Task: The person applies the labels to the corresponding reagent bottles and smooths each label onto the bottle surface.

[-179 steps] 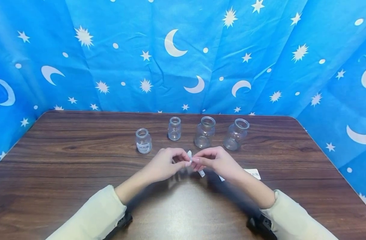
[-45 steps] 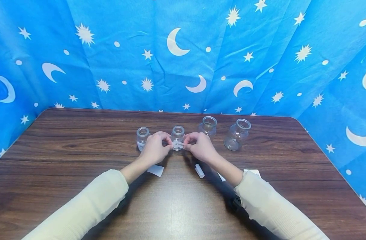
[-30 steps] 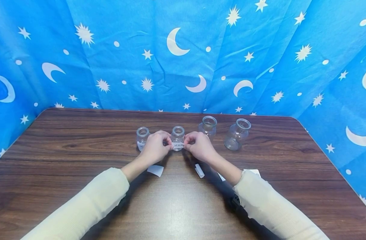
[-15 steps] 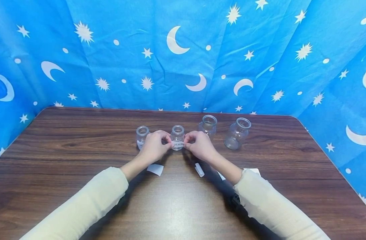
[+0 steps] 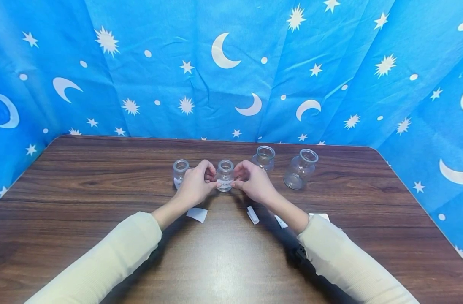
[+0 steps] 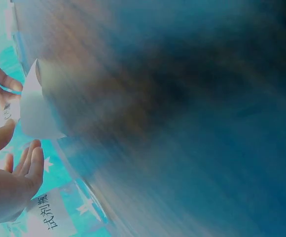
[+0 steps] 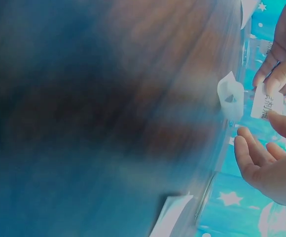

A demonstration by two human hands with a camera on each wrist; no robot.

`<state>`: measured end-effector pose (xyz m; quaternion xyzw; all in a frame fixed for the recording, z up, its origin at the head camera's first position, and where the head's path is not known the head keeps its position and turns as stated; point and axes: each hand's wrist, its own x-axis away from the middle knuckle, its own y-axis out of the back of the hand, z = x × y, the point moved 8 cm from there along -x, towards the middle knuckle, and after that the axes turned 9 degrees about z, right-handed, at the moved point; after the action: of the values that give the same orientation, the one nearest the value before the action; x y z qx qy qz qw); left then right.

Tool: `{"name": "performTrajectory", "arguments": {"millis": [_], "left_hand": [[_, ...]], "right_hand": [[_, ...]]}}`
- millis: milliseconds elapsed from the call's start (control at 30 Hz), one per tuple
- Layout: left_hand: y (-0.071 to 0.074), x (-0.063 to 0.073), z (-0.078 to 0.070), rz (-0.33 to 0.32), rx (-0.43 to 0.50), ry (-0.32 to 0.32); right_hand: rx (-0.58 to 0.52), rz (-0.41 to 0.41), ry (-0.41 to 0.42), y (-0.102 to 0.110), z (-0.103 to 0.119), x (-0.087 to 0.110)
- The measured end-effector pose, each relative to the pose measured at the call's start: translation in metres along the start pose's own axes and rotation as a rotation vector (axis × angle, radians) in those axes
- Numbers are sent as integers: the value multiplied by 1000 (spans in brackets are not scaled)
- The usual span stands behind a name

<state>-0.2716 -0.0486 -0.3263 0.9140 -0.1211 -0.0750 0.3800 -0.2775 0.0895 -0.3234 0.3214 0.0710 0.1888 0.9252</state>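
Observation:
A small glass jar (image 5: 225, 166) stands upright between the two hands, with a white printed label (image 5: 224, 184) across its front. My left hand (image 5: 195, 184) rests its thumb on the label's left end, and my right hand (image 5: 257, 185) has its thumb at the right end. The other fingers of both hands spread away from the thumbs beside the jar. In the right wrist view the label (image 7: 263, 104) shows dark characters, and the right hand's fingers (image 7: 249, 153) extend apart from it. A second small jar (image 5: 180, 166), with a label on it, is partly hidden behind the left hand.
Two larger glass jars stand at the right, one (image 5: 266, 155) partly behind the right hand, the other (image 5: 299, 169) in full view. Nearer lie a flat white paper piece (image 5: 197, 215), a curled white strip (image 5: 253, 215) and more white paper (image 5: 281, 221) by the right forearm.
Earlier both hands handled a small white piece in front of the jars; then they pinched the label's ends against the small jar. Now the fingers have parted from the thumbs, which stay on the label.

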Motion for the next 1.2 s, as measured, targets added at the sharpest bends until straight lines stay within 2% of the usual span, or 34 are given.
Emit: {"name": "performTrajectory", "arguments": {"millis": [133,500,1000,1200], "left_hand": [[0,-2,-1,23,45,-13],[-1,-5,-2,104,57,-18],[-4,-5,-2,110,16,-17],[-4,-5,-2,106,30,-17]], "right_hand": [[12,12,19,1,1,0],[55,37,69,-1,3,-1],[99,99,107,-4,5,-3],[117,95,162,-3,7,-3]]}}
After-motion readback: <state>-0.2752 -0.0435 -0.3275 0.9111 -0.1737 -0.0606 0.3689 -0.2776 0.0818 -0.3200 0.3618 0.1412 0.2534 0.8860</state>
